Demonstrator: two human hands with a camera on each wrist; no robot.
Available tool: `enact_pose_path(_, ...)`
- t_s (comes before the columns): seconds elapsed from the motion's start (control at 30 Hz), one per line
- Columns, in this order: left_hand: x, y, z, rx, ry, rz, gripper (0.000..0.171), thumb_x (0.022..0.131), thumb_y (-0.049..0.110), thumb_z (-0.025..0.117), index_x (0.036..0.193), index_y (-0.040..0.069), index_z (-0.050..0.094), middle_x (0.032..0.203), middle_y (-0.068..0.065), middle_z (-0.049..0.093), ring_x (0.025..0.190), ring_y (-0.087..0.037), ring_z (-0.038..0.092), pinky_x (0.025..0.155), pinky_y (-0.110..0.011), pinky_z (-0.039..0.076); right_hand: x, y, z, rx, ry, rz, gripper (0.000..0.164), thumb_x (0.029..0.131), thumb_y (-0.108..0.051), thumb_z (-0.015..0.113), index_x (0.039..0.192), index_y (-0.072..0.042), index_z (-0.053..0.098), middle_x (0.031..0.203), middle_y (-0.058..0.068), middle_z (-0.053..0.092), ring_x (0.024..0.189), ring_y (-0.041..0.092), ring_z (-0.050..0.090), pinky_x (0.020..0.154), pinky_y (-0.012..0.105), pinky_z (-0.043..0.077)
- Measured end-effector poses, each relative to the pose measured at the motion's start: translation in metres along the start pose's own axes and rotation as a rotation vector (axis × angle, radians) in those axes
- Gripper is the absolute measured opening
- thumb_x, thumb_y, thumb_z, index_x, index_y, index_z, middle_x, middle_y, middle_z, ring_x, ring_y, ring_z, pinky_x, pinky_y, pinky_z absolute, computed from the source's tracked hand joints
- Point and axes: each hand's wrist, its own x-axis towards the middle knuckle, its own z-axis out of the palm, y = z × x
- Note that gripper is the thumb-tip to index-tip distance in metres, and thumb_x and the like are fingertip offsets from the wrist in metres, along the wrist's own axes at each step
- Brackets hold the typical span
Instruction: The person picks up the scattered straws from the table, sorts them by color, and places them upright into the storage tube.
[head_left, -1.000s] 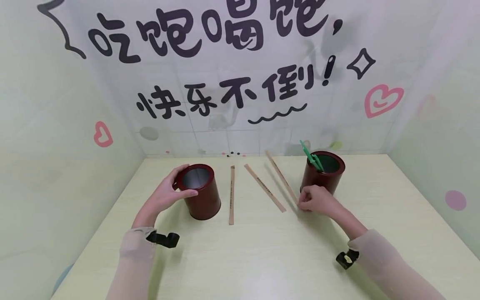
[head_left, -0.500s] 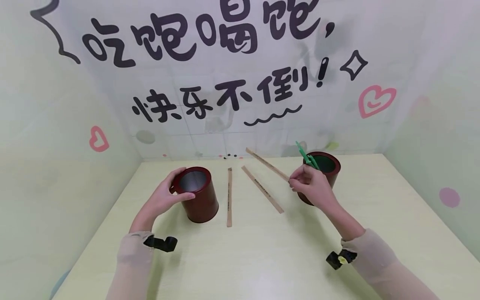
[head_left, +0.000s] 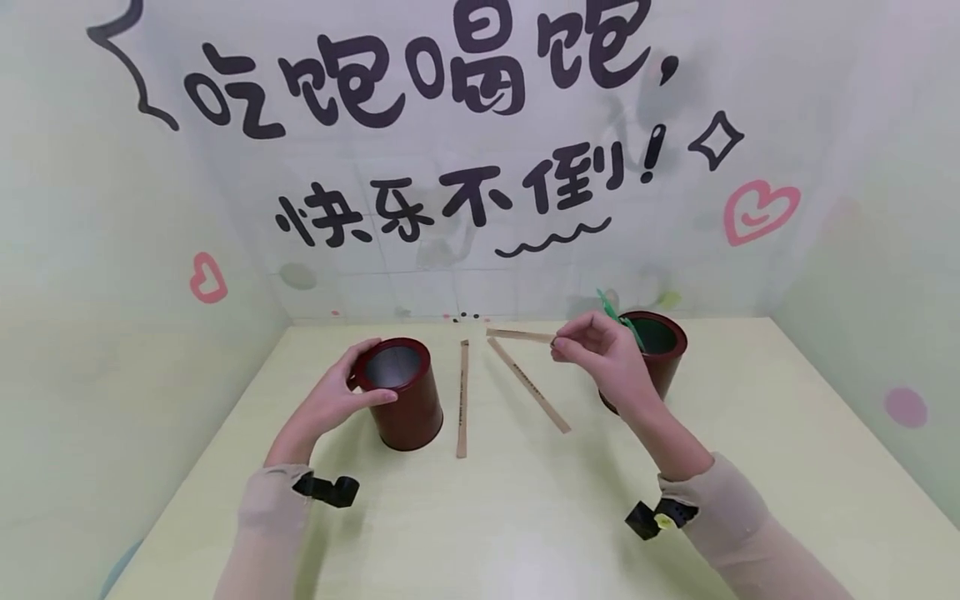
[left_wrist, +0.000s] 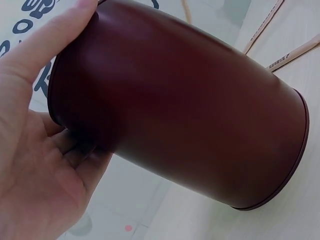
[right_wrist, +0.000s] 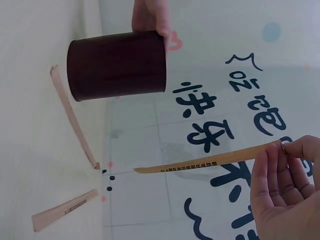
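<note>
My left hand grips a dark red canister near its rim, thumb along the front edge and other fingers at the far side. In the left wrist view the canister's wall fills most of the picture. My right hand pinches one end of a thin brown paper-wrapped stick between thumb and fingers. Its free end points left, and dark print shows along the stick in the right wrist view. Two similar sticks lie on the table: one upright in view, one slanted.
A second dark red canister stands behind my right hand, partly hidden by it. Green slender items of unclear kind stick out of its mouth. The pale table ends at a printed back wall, with side walls left and right.
My right hand has risen from the table and moved left and away from me with the stick, which has swung toward level. The left hand keeps its grip on the canister.
</note>
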Motion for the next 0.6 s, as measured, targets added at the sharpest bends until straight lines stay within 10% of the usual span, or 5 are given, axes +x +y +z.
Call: enact_pose_path(0.6,-0.001,-0.001,0.002,-0.02,-0.001,-0.002,0.084,0.087,0.018,0.077,0.154,0.009,0.029,0.152,-0.019,0.038,0.13,-0.041,0.049,0.107,-0.055,0.042,0.006,-0.057,0.036,0.17,-0.153,-0.059,0.016,0.092,0.002,0.063,0.095,-0.013,0.065,0.087,-0.004,0.072,0.078,0.011,0.072,0.084,0.029,0.061)
